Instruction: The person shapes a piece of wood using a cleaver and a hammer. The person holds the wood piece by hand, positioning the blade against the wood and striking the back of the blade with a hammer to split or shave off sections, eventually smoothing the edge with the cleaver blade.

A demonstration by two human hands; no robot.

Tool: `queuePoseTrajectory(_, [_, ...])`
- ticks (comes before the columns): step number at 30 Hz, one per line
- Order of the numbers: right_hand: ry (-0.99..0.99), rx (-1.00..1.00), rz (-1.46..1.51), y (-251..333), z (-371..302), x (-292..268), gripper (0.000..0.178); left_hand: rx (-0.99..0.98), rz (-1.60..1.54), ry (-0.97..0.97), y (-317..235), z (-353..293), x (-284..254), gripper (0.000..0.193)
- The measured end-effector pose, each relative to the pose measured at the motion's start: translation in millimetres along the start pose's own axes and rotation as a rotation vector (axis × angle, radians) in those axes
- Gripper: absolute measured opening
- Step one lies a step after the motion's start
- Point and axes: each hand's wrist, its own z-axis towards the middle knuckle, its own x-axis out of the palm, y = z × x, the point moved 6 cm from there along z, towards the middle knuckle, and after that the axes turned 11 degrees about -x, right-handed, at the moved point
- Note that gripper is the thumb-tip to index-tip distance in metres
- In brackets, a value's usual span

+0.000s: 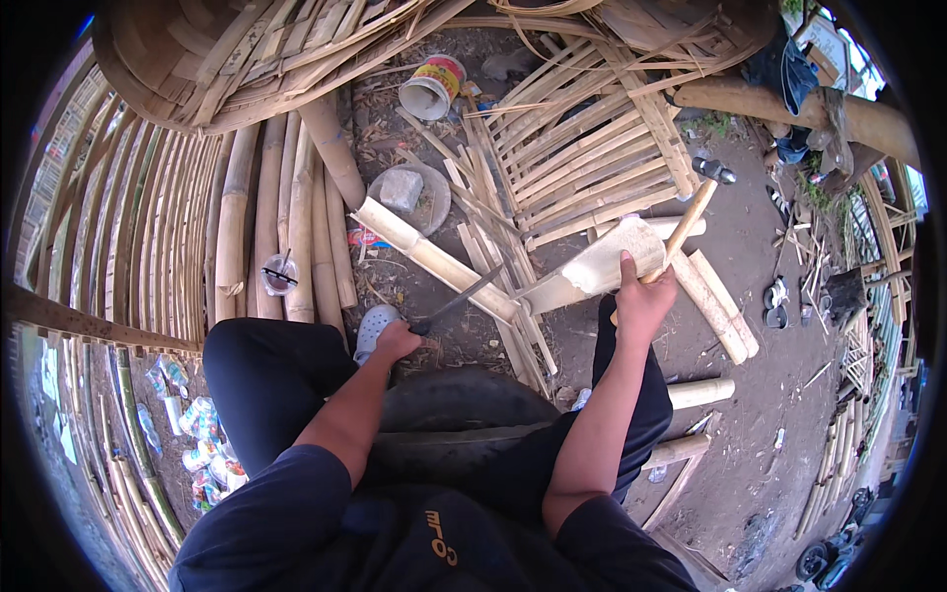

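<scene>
Bare earth ground [769, 405], strewn with split bamboo; slatted bamboo lattice [582, 158] beyond your hands, row of bamboo poles [237, 217] to your left.

Item one: pale bamboo piece [582, 268], broad and curved, ahead of you and right of centre. Long axis slants from lower left to upper right; its upper right end meets your right hand [646, 301]. That hand is the nearer, touching it; your left hand [400, 341] is well apart, off to the left.

Item two: hammer [693, 214], wooden handle, dark head. Your right fingers are curled round the handle, the head pointing up and away to the right. One digit reaches out over the face of the pale bamboo piece; whether it pinches or merely rests there, you cannot tell from this view.

Item three: knife [461, 299], dark handle, long blade. Your left fingers are closed round the handle, just beside the white clog [373, 328]. Blade slants up and right, tip towards the pale bamboo piece but short of it.

Item four: split bamboo length [424, 244], running from upper left to lower right. In view, your blade crosses it near its lower end; contact cannot be told
</scene>
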Motion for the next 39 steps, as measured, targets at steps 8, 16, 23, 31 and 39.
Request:
queuePoseTrajectory(8, [-0.068,0.039,0.028,-61.1,15.7,-4.5,0.021,-0.021,-0.055,-0.042,-25.1,-17.7,-28.7,0.073])
queuePoseTrajectory(16, [-0.139,0.106,0.162,-4.5,52.2,20.9,0.034,-0.05,-0.093,-0.057,-36.9,-43.4,-55.7,0.069])
queuePoseTrajectory(23, [0.103,0.048,0.014,-12.4,56.7,103.3,0.038,-0.019,-0.104,0.044,-80.2,-89.9,-142.0,0.045])
queuePoseTrajectory(31, [0.559,0.196,0.1,29.7,27.7,145.4,0.039,-0.071,-0.288,0.254,-22.6,-168.4,-236.4,0.04])
queuePoseTrajectory(39, [0.753,0.486,-0.132,-6.0,-62.6,66.8,0.043,-0.045,-0.237,0.12,-12.7,-162.2,-202.1,0.049])
